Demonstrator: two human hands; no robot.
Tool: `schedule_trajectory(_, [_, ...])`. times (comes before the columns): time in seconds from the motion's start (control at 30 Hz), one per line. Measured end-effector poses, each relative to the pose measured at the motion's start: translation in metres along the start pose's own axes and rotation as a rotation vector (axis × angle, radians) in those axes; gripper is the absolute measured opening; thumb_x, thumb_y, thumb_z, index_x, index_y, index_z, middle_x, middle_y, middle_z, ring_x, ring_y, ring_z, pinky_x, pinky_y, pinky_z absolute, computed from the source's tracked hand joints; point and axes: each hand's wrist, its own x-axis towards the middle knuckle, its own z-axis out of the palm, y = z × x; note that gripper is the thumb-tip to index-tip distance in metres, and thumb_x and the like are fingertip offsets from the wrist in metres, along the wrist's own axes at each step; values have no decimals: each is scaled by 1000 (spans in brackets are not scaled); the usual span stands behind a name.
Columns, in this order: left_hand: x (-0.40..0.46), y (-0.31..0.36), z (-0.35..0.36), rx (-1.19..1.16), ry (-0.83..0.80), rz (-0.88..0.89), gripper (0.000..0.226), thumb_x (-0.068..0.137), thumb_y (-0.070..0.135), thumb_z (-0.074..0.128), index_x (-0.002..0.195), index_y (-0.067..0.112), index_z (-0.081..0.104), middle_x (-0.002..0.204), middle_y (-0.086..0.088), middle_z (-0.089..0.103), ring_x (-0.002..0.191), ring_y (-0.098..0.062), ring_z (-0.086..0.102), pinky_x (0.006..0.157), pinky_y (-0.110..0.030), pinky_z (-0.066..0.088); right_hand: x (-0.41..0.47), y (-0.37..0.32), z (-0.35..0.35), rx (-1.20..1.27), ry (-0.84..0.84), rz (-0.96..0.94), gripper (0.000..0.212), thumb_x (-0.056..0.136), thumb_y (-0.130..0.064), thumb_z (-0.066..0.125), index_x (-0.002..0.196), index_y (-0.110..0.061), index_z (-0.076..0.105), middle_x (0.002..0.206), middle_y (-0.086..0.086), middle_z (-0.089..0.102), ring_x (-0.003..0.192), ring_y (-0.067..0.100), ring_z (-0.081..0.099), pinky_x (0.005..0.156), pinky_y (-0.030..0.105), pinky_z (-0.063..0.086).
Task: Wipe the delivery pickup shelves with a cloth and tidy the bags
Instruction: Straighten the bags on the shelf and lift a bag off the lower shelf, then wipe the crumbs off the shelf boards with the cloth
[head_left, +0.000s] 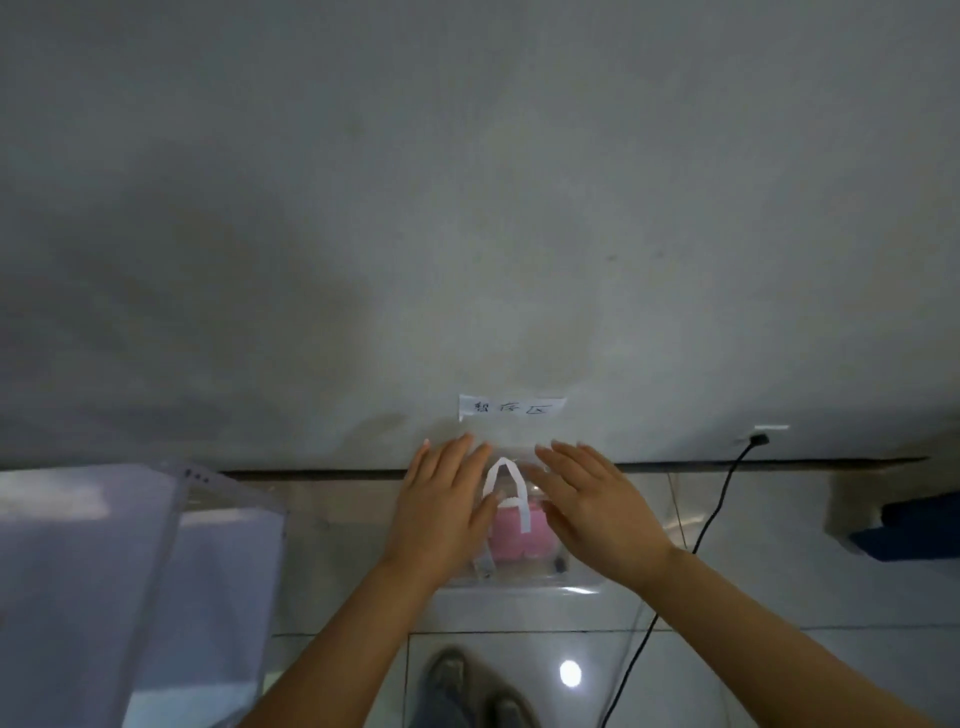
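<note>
Seen from the head camera, a person's two bare hands flank a clear plastic bag (519, 574) that stands on the tiled floor (727, 613) against the foot of a grey wall (467, 208). The left hand (441, 499) lies flat against the bag's left side, fingers straight and together, pointing up toward the wall. The right hand (597, 499) mirrors it on the bag's right side, fingers likewise straight and pressed to the plastic rather than curled round it. Between the two hands rises the bag's white looped handle (504, 483), and below it a pink item (514, 535) shows through the clear wall of the bag. Just above the bag, a white paper label (511, 407) with handwritten characters is stuck to the wall. To the left stands a translucent shelf unit (130, 571), well apart from the bag. A black cable (711, 514) runs down from a wall socket (763, 436) on the right and crosses the floor. The person's shoes (467, 686) appear at the bottom edge.
</note>
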Motion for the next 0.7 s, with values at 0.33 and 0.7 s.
schedule_trajectory(0.33, [-126,11,-133,115,116,-117,48,87,39,45,123,11,58,125,-9,60,112,-26,57,99,-44,46,8,-117,-61,118,79,-364,38,90,-22,47,125,-13,60,127,13,61,117,33,58,101,48,45])
schedule_trajectory(0.7, [-336,-21,-196,106,152,-317,47,89,37,58,131,14,54,132,-4,56,122,-19,50,107,-41,38,3,-319,-52,318,111,-722,36,99,-22,40,128,-11,56,128,15,59,115,32,57,98,48,46])
